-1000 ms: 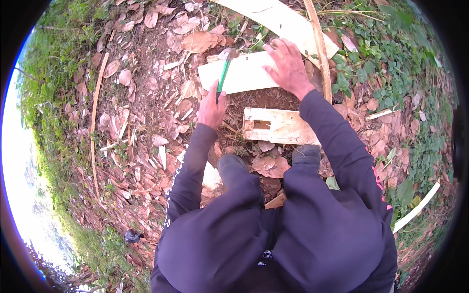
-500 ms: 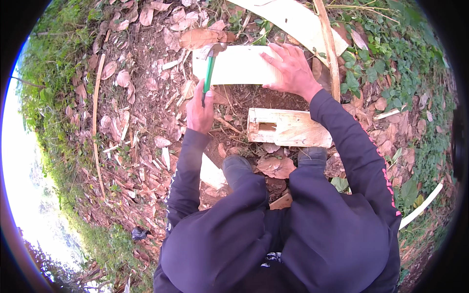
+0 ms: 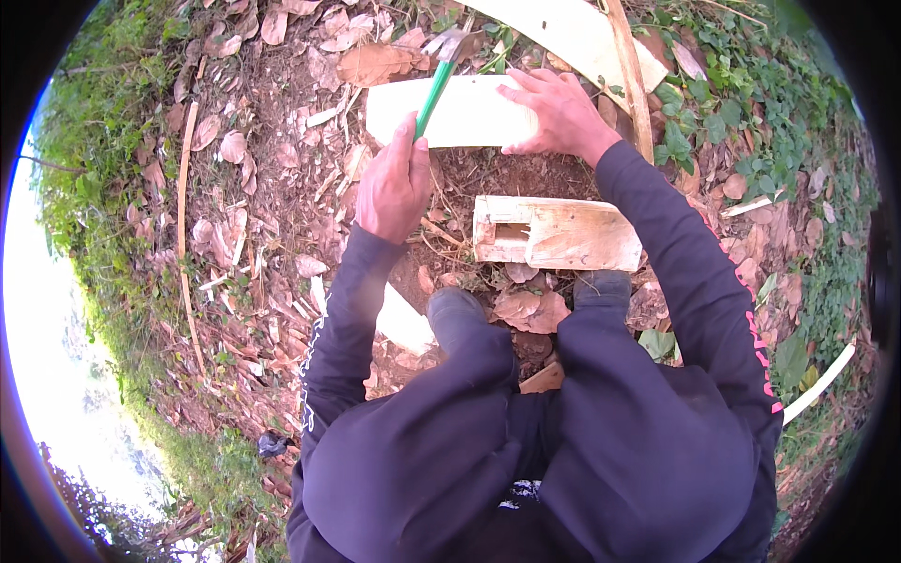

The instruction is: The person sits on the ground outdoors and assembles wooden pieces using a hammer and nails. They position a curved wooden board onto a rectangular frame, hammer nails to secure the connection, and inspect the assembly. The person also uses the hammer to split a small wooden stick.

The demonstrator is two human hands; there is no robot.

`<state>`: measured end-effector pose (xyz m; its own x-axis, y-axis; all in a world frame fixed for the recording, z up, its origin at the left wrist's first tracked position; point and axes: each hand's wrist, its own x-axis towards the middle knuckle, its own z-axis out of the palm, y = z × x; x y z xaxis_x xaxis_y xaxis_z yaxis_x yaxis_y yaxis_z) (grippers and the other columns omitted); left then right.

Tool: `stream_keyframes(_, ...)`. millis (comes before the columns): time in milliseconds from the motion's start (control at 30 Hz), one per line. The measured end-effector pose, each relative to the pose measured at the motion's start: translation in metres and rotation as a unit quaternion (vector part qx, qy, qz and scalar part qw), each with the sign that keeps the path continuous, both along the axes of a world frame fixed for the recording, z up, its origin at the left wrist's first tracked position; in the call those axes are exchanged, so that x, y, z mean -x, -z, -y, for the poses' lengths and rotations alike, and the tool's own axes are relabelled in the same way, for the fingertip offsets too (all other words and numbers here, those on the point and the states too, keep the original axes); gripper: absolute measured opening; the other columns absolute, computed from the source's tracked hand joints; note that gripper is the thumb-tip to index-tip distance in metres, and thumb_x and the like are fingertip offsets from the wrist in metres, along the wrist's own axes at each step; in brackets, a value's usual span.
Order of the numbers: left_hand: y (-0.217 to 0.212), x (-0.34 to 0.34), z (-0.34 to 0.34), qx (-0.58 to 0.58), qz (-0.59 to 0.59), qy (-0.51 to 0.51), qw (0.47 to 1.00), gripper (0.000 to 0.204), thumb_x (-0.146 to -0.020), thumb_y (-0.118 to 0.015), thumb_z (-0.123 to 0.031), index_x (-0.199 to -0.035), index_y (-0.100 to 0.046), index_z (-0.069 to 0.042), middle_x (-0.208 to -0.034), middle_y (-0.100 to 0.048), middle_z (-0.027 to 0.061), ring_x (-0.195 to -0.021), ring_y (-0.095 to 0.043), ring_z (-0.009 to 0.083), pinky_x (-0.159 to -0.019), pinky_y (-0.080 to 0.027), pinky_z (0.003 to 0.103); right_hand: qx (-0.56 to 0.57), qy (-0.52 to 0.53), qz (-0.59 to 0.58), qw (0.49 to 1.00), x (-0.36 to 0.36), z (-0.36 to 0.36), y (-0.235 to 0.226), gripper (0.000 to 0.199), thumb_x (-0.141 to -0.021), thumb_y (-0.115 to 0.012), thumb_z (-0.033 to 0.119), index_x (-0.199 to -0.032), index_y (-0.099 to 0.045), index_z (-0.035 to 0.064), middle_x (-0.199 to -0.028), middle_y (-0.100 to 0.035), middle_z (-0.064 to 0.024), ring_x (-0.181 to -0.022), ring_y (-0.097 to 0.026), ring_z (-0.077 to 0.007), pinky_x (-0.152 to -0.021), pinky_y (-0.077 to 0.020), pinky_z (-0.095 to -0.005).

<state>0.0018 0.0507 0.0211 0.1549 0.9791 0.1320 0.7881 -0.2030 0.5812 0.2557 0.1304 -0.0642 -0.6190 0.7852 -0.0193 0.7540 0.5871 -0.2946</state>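
My left hand (image 3: pixel 396 183) is closed round the lower end of a hammer (image 3: pixel 435 98) with a green handle. The hammer tilts to the right, its metal head above the far edge of a pale wooden board (image 3: pixel 450 113). That board lies crosswise in front of me. My right hand (image 3: pixel 558 114) grips its right end, fingers spread over the top and thumb by the near edge; the end under the palm is hidden. Between the board and my feet sits a wooden block (image 3: pixel 584 235) with a rectangular notch cut near its left end.
A long pale plank (image 3: pixel 572 38) lies at the far right, with a thin wooden pole (image 3: pixel 631 80) across it. Another board piece (image 3: pixel 404 321) is beside my left boot (image 3: pixel 457 314). Dry leaves and wood chips cover the soil; green plants (image 3: pixel 741 122) grow to the right.
My left hand has moved up and to the right, and the hammer now leans further right with its head past the board's far edge. My right hand stays on the board.
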Motion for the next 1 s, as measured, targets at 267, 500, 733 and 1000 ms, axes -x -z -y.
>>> stream_keyframes(267, -0.011, -0.006, 0.002, -0.021, 0.101, -0.018, 0.995, 0.033, -0.100, -0.048, -0.016, -0.126, -0.051, 0.003, -0.068, -0.058, 0.0143, -0.054, -0.056, 0.0250, -0.050, -0.043, 0.038, 0.002, 0.008, 0.008, 1.000, -0.003, 0.000, 0.003, 0.089, -0.065, -0.078, 0.063, -0.135, -0.057, 0.0126, -0.145, -0.047, -0.0100, -0.126, -0.047, -0.0257, -0.102, -0.0383, -0.0448)
stream_keyframes(500, -0.008, -0.005, -0.002, 0.103, -0.006, -0.045, 0.994, 0.039, -0.103, -0.048, -0.025, -0.135, -0.050, -0.003, -0.059, -0.055, 0.0047, -0.043, -0.047, 0.0107, -0.040, -0.038, 0.032, 0.005, -0.013, 0.030, 0.999, -0.003, -0.002, 0.003, 0.086, -0.066, -0.074, 0.067, -0.132, -0.059, 0.0129, -0.144, -0.048, -0.0090, -0.123, -0.049, -0.0259, -0.093, -0.0420, -0.0457)
stream_keyframes(733, 0.051, 0.013, 0.024, 0.008, -0.045, 0.028, 0.999, 0.039, -0.102, -0.047, -0.024, -0.132, -0.051, 0.000, -0.067, -0.062, 0.0158, -0.052, -0.058, 0.0185, -0.051, -0.048, 0.037, 0.009, -0.018, 0.065, 0.998, 0.005, -0.004, 0.000, 0.089, -0.070, -0.067, 0.073, -0.137, -0.054, 0.0162, -0.146, -0.046, -0.0086, -0.126, -0.048, -0.0273, -0.101, -0.0417, -0.0457)
stream_keyframes(1000, 0.008, -0.011, 0.016, 0.076, 0.098, -0.071, 0.990, 0.037, -0.101, -0.047, -0.019, -0.135, -0.046, -0.004, -0.071, -0.062, 0.0248, -0.064, -0.065, 0.0392, -0.055, -0.050, 0.047, 0.015, -0.018, 0.040, 0.999, -0.004, -0.003, 0.005, 0.091, -0.070, -0.069, 0.070, -0.138, -0.053, 0.0120, -0.144, -0.048, -0.0114, -0.124, -0.049, -0.0280, -0.096, -0.0415, -0.0475)
